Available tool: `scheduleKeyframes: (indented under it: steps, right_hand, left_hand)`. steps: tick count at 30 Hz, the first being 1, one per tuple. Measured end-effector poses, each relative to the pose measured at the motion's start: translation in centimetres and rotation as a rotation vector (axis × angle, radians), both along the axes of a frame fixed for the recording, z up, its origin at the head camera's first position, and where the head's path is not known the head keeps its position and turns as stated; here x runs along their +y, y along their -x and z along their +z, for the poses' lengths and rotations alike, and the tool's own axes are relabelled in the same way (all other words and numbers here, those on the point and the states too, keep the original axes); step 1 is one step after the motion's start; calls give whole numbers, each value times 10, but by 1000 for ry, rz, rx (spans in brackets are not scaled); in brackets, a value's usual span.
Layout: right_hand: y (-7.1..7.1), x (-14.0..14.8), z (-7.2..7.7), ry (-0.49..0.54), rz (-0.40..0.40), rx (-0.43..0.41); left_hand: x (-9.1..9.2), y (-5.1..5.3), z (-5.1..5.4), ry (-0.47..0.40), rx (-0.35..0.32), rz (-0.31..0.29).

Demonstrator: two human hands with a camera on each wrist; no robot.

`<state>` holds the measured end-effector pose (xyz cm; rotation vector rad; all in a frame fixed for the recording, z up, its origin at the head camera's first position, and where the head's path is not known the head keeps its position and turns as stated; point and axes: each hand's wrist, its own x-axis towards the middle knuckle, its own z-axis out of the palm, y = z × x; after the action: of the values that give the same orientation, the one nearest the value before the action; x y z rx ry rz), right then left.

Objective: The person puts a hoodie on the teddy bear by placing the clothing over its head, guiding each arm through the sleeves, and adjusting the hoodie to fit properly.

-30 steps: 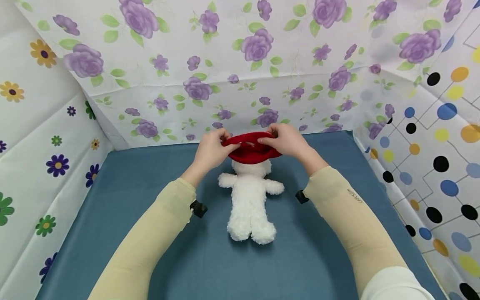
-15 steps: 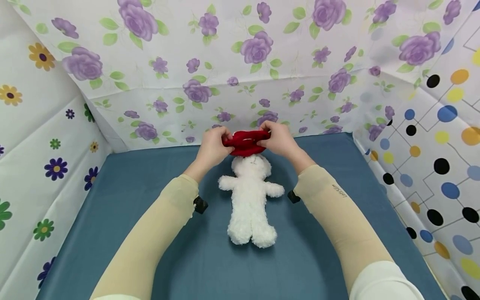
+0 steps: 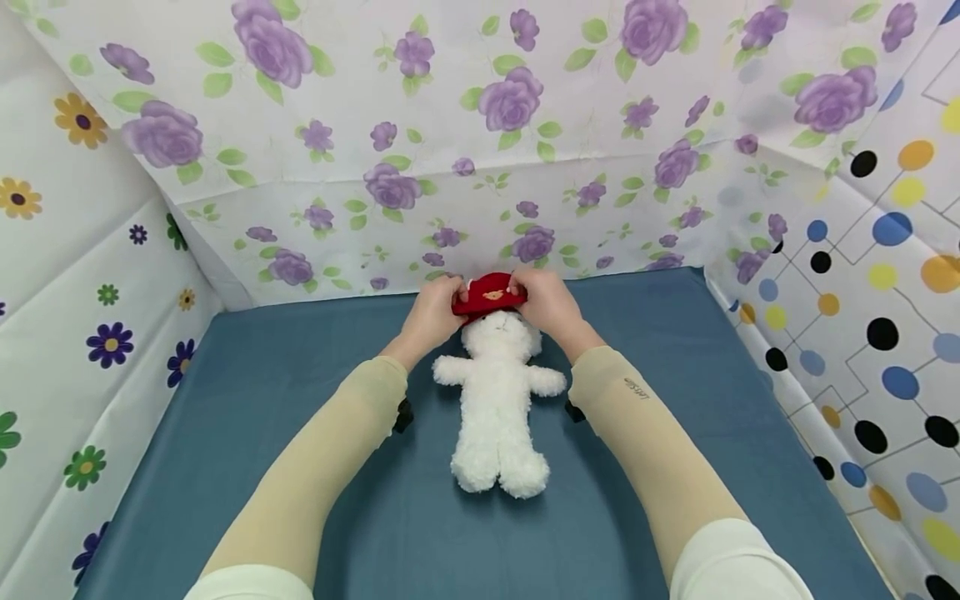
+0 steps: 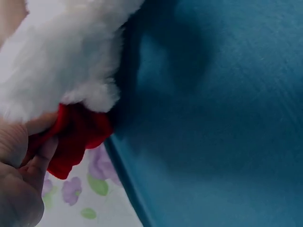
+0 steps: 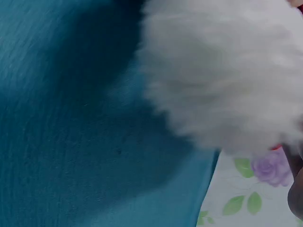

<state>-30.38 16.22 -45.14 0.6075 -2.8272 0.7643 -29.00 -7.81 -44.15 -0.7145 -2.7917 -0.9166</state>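
Observation:
A white fluffy stuffed toy [image 3: 495, 400] lies on its back on the blue cloth, arms spread and legs toward me. Over the top of its head sits a red hat [image 3: 491, 293] with a small gold patch on the front. My left hand [image 3: 432, 315] pinches the hat's left edge; in the left wrist view the red fabric [image 4: 78, 137] is between thumb and fingers, against the white fur. At the opposite edge my right hand [image 3: 551, 307] grips the hat. The right wrist view shows mostly fur [image 5: 222, 75], with only a sliver of that hand at the border.
Blue cloth [image 3: 360, 517] covers the table around the toy. Close behind the toy's head rises a white curtain with purple roses [image 3: 390, 185]. Patterned sheets stand at the left [image 3: 112, 344] and right [image 3: 885, 333].
The hat has come down from above the toy's head onto its top, and its gold patch now shows. Both hands have moved closer together and slightly lower with it.

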Motion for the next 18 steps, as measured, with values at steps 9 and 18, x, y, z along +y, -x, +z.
scheduleKeyframes:
  steps: [9,18]
  right_hand:
    - [4,2,-18,-220,-50,-53]
    - [-2,6,-39,-435,-168,-40]
  left_hand:
    - [7,10,-19,22,30,3]
    - [12,6,-36,117,-173,34]
